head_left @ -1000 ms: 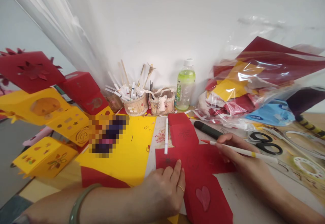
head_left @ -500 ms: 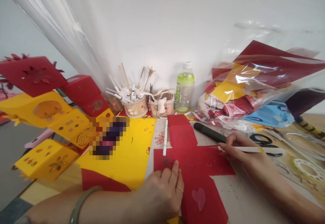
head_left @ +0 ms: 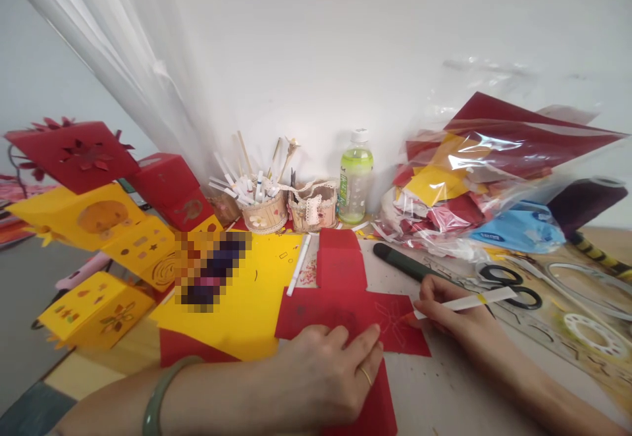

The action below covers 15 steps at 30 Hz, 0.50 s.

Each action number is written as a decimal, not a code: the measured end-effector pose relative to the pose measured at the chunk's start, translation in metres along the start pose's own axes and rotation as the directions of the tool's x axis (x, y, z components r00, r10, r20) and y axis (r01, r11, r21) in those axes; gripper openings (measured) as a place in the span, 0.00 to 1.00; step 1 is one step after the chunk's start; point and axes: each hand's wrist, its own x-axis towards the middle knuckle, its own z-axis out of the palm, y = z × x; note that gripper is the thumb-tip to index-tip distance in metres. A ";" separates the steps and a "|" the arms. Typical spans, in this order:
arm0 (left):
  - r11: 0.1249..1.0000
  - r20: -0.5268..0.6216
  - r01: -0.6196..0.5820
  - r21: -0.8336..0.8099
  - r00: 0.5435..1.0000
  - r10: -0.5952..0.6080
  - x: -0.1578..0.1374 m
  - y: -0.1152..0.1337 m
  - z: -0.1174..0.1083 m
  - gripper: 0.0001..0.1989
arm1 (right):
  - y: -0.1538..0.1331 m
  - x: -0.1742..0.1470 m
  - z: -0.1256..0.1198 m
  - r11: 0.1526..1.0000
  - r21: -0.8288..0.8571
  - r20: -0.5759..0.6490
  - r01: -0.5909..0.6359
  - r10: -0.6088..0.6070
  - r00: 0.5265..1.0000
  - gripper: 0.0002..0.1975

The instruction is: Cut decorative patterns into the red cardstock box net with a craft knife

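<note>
A red cross-shaped paper box net (head_left: pixel 342 270) lies on the table. My left hand (head_left: pixel 336 370) rests palm down on its middle, fingers stretched out flat over the paper and a ring on one of them. A flower-like outline (head_left: pixel 392 323) shows on the net's right flap, just beyond my left fingertips. In my closed right hand (head_left: pixel 451 307) is a slim white pen (head_left: pixel 486 298) with a yellow band. Its tip points at that outline; whether it touches the paper I cannot tell. My left hand hides part of the lower flap.
Yellow paper (head_left: pixel 261 291) and decorated paper boxes (head_left: pixel 93 304) are on the left. A white marker (head_left: pixel 299 265), a pen basket (head_left: pixel 265 215) and a bottle (head_left: pixel 355 182) stand or lie behind. Scissors (head_left: pixel 523 296), a dark-handled tool (head_left: pixel 397 261) and a scrap bag (head_left: pixel 444 192) are on the right.
The red net has turned and shifted left. My left hand has slid right across it, covering the heart on the lower flap. My right hand has brought the pen to the flower-like outline.
</note>
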 end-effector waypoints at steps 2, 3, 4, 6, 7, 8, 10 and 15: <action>1.000 0.065 -0.004 0.013 0.998 0.003 0.005 -0.001 0.001 0.17 | -0.002 0.001 -0.001 0.998 -0.061 -0.016 0.032 -0.033 0.999 0.16; 1.000 0.084 -0.009 0.018 0.996 0.008 0.007 -0.001 0.002 0.17 | -0.003 0.001 -0.001 0.993 -0.102 -0.029 0.053 -0.056 0.998 0.15; 1.000 0.089 -0.012 0.020 0.996 0.010 0.008 -0.001 0.005 0.16 | -0.004 0.001 -0.001 0.987 -0.144 -0.043 0.072 -0.079 0.996 0.15; 1.000 0.064 -0.018 0.022 0.998 0.016 0.009 0.000 0.010 0.15 | -0.006 0.001 -0.001 0.972 -0.215 -0.066 0.091 -0.108 0.992 0.14; 0.999 0.051 -0.022 0.023 0.998 0.021 0.009 0.000 0.013 0.14 | -0.006 0.002 -0.001 0.964 -0.248 -0.070 0.092 -0.113 0.991 0.15; 0.999 0.039 -0.026 0.023 0.999 0.025 0.009 0.001 0.015 0.14 | -0.006 0.002 -0.001 0.956 -0.279 -0.074 0.092 -0.116 0.990 0.15; 1.000 0.039 -0.026 0.011 0.999 0.026 0.009 0.001 0.018 0.15 | -0.003 0.003 -0.002 0.942 -0.324 -0.075 0.088 -0.118 0.990 0.16; 1.000 -0.010 0.000 -0.018 1.000 0.000 0.010 -0.001 0.023 0.15 | 0.003 0.006 -0.006 0.922 -0.377 -0.061 0.085 -0.116 0.991 0.17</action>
